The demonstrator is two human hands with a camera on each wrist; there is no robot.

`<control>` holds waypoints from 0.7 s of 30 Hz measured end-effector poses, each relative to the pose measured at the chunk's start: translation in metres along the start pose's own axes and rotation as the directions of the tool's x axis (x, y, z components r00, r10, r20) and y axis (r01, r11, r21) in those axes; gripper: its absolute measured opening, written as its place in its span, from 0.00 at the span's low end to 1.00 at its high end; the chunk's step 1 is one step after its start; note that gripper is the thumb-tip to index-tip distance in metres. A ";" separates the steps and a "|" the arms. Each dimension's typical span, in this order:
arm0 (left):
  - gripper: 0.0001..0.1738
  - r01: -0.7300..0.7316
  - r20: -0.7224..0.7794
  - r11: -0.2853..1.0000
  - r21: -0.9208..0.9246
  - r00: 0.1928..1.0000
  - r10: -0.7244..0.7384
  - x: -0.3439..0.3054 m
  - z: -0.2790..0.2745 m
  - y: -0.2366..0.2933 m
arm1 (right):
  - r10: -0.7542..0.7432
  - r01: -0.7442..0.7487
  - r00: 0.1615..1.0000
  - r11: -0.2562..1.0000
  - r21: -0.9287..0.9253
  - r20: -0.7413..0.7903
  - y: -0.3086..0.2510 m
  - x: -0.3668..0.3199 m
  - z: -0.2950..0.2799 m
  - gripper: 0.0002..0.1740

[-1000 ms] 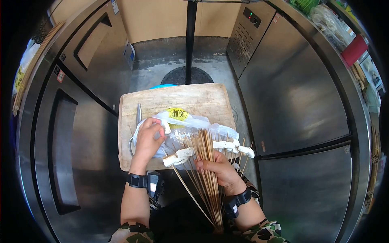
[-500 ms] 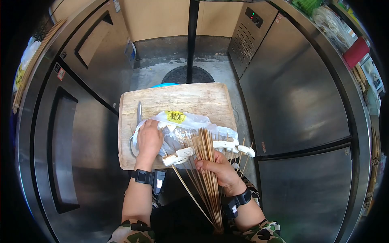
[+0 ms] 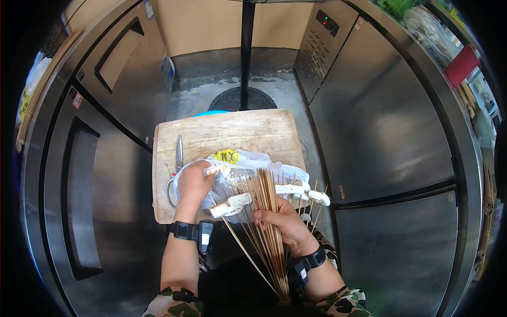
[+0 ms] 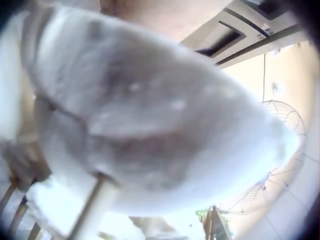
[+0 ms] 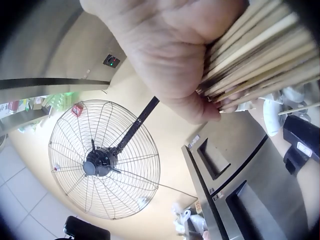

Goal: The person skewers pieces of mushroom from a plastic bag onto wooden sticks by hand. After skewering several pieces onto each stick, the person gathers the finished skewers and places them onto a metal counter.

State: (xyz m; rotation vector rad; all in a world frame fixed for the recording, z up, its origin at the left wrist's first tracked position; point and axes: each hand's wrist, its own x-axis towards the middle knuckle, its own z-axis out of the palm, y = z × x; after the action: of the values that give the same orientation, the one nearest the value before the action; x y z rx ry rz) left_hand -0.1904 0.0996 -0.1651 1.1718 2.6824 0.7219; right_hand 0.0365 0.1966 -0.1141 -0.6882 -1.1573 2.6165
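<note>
My right hand (image 3: 285,222) grips a thick bundle of bamboo skewers (image 3: 272,232), thumb across the front. White mushroom slices (image 3: 303,190) are threaded on several skewers to both sides of the bundle. In the left wrist view a skewered mushroom piece (image 4: 150,125) fills most of the picture, blurred. My left hand (image 3: 193,185) reaches into the white plastic bag (image 3: 259,158), back of the hand up. Loose white pieces (image 3: 219,169) lie right at its fingertips; the fingers are mostly hidden, and I cannot tell whether they hold one.
Under the bag is a wooden cutting board (image 3: 237,127), with scissors (image 3: 179,150) at its left side. Steel cabinets (image 3: 380,121) stand on both sides. Behind the board rises a black pole (image 3: 246,58) on a round base; a wire fan (image 5: 102,160) shows in the right wrist view.
The left hand, which pinched a white slice above the bag, went down into the bag and now shows white pieces at its fingertips. The right hand keeps its grip on the skewers.
</note>
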 end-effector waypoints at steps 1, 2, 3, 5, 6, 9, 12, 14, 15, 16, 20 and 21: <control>0.17 -0.002 0.013 0.999 -0.032 1.000 0.002 -0.001 -0.004 0.000 | -0.002 0.002 1.000 1.000 0.004 0.014 -0.001 0.000 0.000 0.07; 0.16 -0.007 0.061 1.000 0.002 0.998 0.006 -0.002 -0.006 0.000 | -0.002 0.002 1.000 1.000 0.007 0.029 -0.003 0.000 0.000 0.07; 0.16 -0.011 0.108 0.999 0.036 0.994 0.007 -0.005 -0.009 0.001 | -0.001 0.001 0.999 1.000 0.010 0.044 -0.003 0.000 0.000 0.07; 0.16 -0.063 0.146 0.994 0.089 0.988 0.050 -0.010 -0.010 0.000 | 0.002 -0.002 0.999 1.000 -0.007 0.044 -0.003 0.000 0.002 0.07; 0.16 -0.110 0.136 0.988 0.110 0.986 0.095 -0.012 -0.009 -0.001 | 0.004 -0.003 0.999 1.000 -0.017 0.046 -0.003 0.001 0.004 0.07; 0.17 -0.134 0.146 0.988 0.078 0.982 0.122 -0.013 -0.015 0.003 | 0.016 -0.015 0.999 1.000 -0.026 0.047 -0.002 0.003 0.004 0.08; 0.18 -0.135 0.067 0.978 -0.162 0.987 0.147 -0.009 -0.017 0.004 | 0.017 -0.015 0.999 0.999 -0.045 0.046 -0.003 0.003 0.005 0.08; 0.18 -0.111 0.040 0.943 -0.314 0.991 0.130 -0.006 -0.016 0.001 | 0.011 -0.009 0.999 0.999 -0.046 0.046 -0.001 0.004 0.004 0.08; 0.18 -0.076 0.060 0.930 -0.361 0.993 0.104 -0.005 -0.016 0.000 | 0.010 -0.008 0.999 0.999 -0.045 0.046 0.000 0.004 0.004 0.08; 0.18 -0.039 0.081 0.913 -0.405 0.994 0.078 -0.005 -0.015 -0.001 | 0.010 -0.007 0.999 0.999 -0.049 0.049 0.000 0.004 0.004 0.08; 0.18 -0.087 0.104 0.973 -0.213 0.988 0.111 -0.006 -0.010 -0.010 | 0.009 -0.006 0.999 0.998 -0.059 0.052 0.001 0.006 0.007 0.08; 0.18 -0.162 0.046 0.963 -0.215 0.983 0.175 -0.006 -0.013 -0.007 | 0.010 -0.007 0.999 0.998 -0.059 0.050 0.001 0.006 0.007 0.08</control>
State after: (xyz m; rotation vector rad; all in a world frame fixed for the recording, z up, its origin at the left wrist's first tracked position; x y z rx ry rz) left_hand -0.1945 0.0864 -0.1578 1.3521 2.4047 0.9492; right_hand 0.0279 0.1937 -0.1131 -0.6423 -1.2526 2.6308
